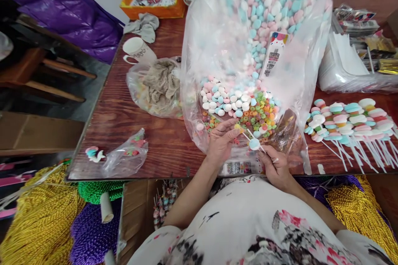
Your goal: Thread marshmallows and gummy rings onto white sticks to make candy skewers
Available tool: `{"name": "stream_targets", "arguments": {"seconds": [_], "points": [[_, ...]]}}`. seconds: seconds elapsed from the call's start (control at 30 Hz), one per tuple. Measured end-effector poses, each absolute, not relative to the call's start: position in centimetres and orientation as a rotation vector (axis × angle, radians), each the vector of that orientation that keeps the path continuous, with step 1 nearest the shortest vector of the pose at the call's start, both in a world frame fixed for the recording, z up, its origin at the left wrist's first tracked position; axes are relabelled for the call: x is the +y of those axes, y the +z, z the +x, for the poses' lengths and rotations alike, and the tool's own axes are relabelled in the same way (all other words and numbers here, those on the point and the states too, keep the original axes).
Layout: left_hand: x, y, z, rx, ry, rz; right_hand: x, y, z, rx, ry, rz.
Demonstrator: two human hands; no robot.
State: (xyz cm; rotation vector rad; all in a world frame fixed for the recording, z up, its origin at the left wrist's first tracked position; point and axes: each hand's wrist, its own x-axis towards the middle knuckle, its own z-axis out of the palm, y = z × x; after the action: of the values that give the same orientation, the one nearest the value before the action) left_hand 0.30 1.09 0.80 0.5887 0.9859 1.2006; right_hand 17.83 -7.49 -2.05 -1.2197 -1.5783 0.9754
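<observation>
Yellow candy pinched in left fingers; right fingers pinch white stick; forearms angled inward.

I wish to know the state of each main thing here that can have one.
Yellow ring candy, held at the left hand's fingertips
White stick, held in the right hand, pale blue candy threaded on
Large clear bag, open toward the person, candies inside
Candy-laden sticks, lying grouped
Orange box, open-topped, holding items
Grey cloth, crumpled
Brown cloth, crumpled
</observation>
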Motion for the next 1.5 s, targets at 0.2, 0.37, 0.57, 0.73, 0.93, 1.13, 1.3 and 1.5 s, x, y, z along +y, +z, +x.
{"name": "stream_targets", "arguments": {"seconds": [0.2,0.37,0.57,0.73,0.93,1.13,1.3,1.5], "points": [[0.2,0.6,0.5,0.929,1.139,0.769,-7.3,-2.4,17.7,-1.595,0.935,-1.207],[0.4,0.8,0.2,0.972,1.133,0.85,-7.1,-1.9,17.9,-1.655,0.862,-1.216],[0.8,1.2,0.2,0.901,1.055,0.538,-7.3,-3.0,18.4,-1.785,0.708,-1.149],[0.4,1.0,0.1,0.951,1.098,0.55,-7.9,-4.9,19.6,-1.853,0.569,-1.124],[-0.3,1.0,0.1,0.943,1.11,1.099,-7.8,-4.6,20.0,-1.813,0.571,-1.197],[-1.5,-0.8,1.6,0.858,1.063,0.962,-8.3,-3.7,18.4,-1.565,0.923,-1.312],[-2.3,-0.8,2.3,0.875,1.114,1.09,-8.3,-4.1,17.4,-1.35,1.056,-1.307],[1.1,0.2,-2.0,1.094,0.966,1.419,-7.2,-3.1,17.5,-1.25,1.099,-1.312]]}}
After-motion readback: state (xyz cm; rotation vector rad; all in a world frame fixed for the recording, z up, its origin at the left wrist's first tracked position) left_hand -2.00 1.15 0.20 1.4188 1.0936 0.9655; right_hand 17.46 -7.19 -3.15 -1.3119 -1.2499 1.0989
